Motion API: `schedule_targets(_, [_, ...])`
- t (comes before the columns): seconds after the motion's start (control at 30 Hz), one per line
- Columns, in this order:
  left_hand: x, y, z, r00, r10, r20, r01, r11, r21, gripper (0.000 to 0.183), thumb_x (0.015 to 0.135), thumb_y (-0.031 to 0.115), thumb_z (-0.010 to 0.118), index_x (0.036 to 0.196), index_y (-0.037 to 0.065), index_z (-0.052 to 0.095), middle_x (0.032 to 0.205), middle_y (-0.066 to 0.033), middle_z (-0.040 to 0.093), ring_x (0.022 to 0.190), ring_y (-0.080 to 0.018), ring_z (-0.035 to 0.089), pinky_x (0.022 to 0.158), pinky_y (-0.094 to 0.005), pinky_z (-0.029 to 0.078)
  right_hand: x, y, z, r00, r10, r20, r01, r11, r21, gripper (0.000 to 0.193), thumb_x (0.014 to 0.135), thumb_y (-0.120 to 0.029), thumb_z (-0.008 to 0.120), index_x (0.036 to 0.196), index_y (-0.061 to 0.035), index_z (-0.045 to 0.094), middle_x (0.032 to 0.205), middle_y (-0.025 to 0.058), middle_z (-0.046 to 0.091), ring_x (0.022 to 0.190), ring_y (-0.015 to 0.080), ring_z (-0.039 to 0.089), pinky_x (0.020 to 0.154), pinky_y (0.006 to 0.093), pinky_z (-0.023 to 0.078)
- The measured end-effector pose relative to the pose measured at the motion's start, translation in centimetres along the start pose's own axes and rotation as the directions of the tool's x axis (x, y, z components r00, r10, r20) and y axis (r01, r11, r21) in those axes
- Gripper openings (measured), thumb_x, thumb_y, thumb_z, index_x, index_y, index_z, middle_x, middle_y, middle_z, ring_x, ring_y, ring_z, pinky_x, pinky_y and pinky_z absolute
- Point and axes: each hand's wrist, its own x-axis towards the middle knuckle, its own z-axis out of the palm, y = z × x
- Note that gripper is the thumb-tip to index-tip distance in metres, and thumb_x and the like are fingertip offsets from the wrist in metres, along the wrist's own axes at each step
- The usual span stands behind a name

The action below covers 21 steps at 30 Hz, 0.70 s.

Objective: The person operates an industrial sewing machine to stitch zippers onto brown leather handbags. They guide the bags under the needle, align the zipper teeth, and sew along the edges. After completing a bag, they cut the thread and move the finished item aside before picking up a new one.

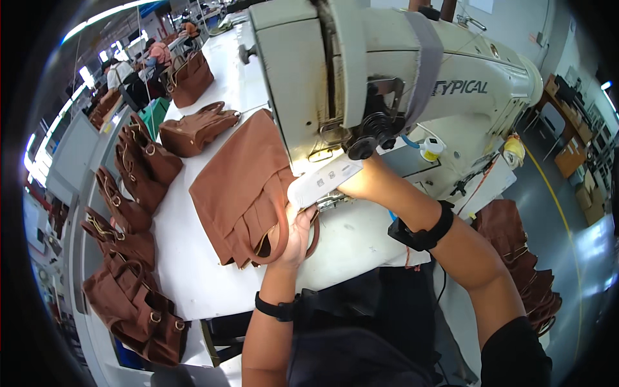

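A brown handbag (242,180) lies on the white sewing table, its handles toward me and its far side close to the head of an industrial sewing machine (296,84). My left hand (295,240) reaches up by a rounded handle (280,226), with its fingers closed on the bag's edge beneath the machine head. A gold-toned zipper edge shows near that wrist. Under the machine's arm, my right hand (353,182) sits behind a white plate (324,183) that hides its fingers. The needle area is mostly covered by this plate.
Several finished-looking brown bags (138,303) line the table's left side. More brown pieces (516,258) hang at the right. Black handwheel-like tension knobs (373,134) jut from the machine. People (119,74) sit at far-left workstations. Cartons (588,197) stand at the far right.
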Motion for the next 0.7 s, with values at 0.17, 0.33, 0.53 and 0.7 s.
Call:
schedule_targets(0.17, [-0.2, 0.2, 1.2, 1.0, -0.015, -0.023, 0.015, 1.0, -0.019, 0.047, 0.111, 0.021, 0.054, 0.155, 0.009, 0.043, 0.153, -0.0095, 0.054, 0.14, -0.0234, 0.053, 0.119, -0.0462, 0.042, -0.1, -1.4, -0.9, 0.99, 0.139, -0.017, -0.14, 0.99, -0.014, 0.027, 0.076, -0.017, 0.078, 0.103, -0.0109, 0.077, 0.1, 0.0097, 0.078, 0.094, 0.0302, 0.075, 0.08, 0.0445, 0.058])
schedule_targets(0.33, [-0.9, 1.1, 2.9, 0.991, -0.002, -0.135, 0.003, 1.0, 0.008, 0.047, 0.11, 0.022, 0.055, 0.155, 0.011, 0.045, 0.151, -0.0068, 0.056, 0.137, -0.0203, 0.054, 0.115, -0.0426, 0.042, -0.6, -2.8, -0.4, 0.976, 0.113, -0.186, -0.115, 0.993, -0.002, 0.027, 0.079, -0.016, 0.071, 0.104, -0.007, 0.074, 0.095, 0.0126, 0.073, 0.089, 0.0359, 0.069, 0.082, 0.0498, 0.048])
schedule_targets(0.53, [-0.6, 2.1, 5.1, 0.953, 0.042, -0.301, -0.034, 0.999, 0.03, 0.048, 0.111, 0.026, 0.057, 0.154, 0.01, 0.046, 0.154, -0.0061, 0.054, 0.139, -0.0201, 0.052, 0.117, -0.043, 0.041, -1.5, -5.9, -0.2, 0.91, 0.158, -0.384, -0.247, 0.949, -0.194, 0.026, 0.076, -0.013, 0.073, 0.099, -0.0007, 0.071, 0.095, 0.0161, 0.067, 0.092, 0.0347, 0.062, 0.094, 0.0467, 0.042])
schedule_targets(0.7, [-0.2, 3.2, 4.6, 0.957, 0.008, -0.291, 0.005, 0.999, 0.046, 0.047, 0.109, 0.021, 0.06, 0.153, 0.009, 0.047, 0.154, -0.0073, 0.054, 0.141, -0.021, 0.052, 0.118, -0.0435, 0.041, -1.9, -7.8, 0.1, 0.844, 0.224, -0.487, -0.33, 0.933, -0.142, 0.02, 0.081, -0.017, 0.074, 0.092, 0.0001, 0.068, 0.095, 0.0168, 0.065, 0.095, 0.0355, 0.06, 0.096, 0.047, 0.041])
